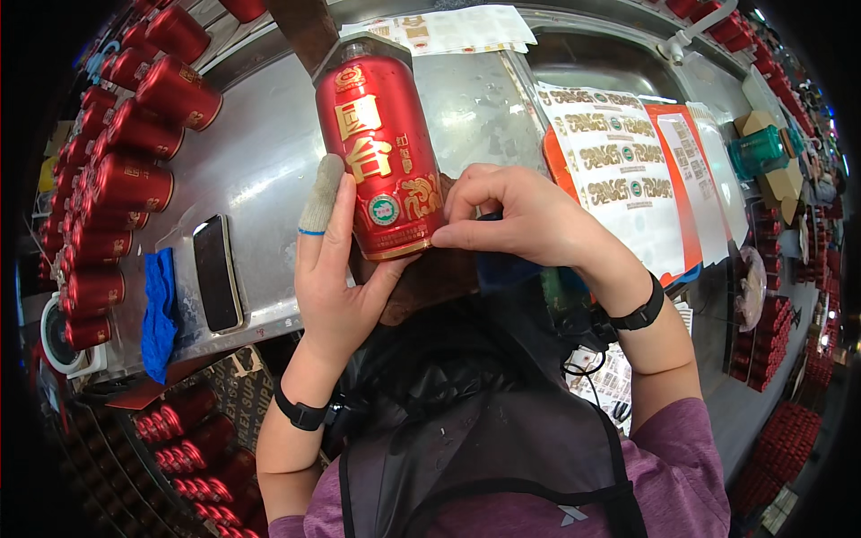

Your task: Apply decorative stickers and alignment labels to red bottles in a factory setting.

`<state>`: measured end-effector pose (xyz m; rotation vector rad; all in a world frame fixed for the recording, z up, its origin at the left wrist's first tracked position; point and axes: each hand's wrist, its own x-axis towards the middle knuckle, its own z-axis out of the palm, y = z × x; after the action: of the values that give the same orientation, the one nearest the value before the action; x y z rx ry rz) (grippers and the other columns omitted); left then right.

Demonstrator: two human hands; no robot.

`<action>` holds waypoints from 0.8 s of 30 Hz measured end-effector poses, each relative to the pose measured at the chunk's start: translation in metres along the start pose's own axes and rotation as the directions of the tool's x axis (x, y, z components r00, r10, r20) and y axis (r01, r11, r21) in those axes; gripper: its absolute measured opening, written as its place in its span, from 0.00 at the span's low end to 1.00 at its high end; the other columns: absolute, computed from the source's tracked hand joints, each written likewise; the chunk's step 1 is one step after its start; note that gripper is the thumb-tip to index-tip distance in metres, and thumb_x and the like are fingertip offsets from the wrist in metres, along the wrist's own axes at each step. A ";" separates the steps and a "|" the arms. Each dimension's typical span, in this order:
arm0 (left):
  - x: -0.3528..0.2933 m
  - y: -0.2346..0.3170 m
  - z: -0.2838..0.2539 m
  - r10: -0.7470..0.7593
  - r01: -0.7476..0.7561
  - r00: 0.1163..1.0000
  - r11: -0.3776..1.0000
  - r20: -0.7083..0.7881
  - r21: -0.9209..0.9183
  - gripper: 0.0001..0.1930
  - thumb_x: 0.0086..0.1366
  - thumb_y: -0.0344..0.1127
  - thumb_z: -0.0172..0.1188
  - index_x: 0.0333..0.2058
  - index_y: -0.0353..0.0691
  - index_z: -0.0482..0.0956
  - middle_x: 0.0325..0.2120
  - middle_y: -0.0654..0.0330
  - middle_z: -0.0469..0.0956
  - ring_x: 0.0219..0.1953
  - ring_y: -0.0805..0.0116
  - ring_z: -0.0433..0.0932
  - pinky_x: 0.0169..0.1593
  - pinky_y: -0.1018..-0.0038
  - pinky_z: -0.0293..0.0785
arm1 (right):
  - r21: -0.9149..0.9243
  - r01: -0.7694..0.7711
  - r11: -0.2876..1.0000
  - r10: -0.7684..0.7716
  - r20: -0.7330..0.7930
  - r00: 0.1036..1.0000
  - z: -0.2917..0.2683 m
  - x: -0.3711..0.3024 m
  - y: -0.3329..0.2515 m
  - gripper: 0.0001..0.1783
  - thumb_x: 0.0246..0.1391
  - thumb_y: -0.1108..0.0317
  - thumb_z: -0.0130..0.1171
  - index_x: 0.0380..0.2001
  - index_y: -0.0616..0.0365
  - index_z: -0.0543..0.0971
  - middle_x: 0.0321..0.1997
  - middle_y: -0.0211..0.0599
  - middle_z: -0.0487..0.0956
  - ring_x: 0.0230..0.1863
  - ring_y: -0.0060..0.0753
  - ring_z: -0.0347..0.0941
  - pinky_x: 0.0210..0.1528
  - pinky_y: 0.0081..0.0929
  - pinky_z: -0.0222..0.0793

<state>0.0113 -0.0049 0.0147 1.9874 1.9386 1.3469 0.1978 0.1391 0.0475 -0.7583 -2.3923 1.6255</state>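
Note:
A glossy red bottle (381,108) with gold characters, a gold dragon figure and a round green-and-white emblem leans in front of me, its neck end away from me. Along its lower left side my left hand (334,291) grips it. A pale fabric finger cover with a blue band is on one of that hand's fingers. My right hand (525,220) is at the bottle's lower right edge, fingers curled and thumb tip against the red surface by the dragon. Whatever those fingers may pinch is too small or hidden to make out.
Several red bottles (133,184) stand in rows on the left of the metal table (260,125). A phone (218,273) and a blue cloth (159,314) lie near them. Sheets of gold-and-green decals (619,152) lie at right, with a green container (758,152) beyond.

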 end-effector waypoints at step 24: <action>-0.009 0.011 -0.026 0.448 -0.480 0.876 0.849 0.180 0.222 0.18 0.45 0.23 0.68 0.39 0.36 0.84 0.45 0.56 0.81 0.47 0.58 0.80 0.45 0.68 0.82 | -0.029 0.070 0.997 -0.070 0.007 0.998 0.005 0.004 0.006 0.12 0.52 0.61 0.70 0.27 0.58 0.81 0.32 0.31 0.74 0.37 0.27 0.69 0.40 0.23 0.64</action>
<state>0.0057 -0.0274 0.0323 2.7344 1.7178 1.0399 0.1946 0.1387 0.0395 -0.6676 -2.4233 1.5722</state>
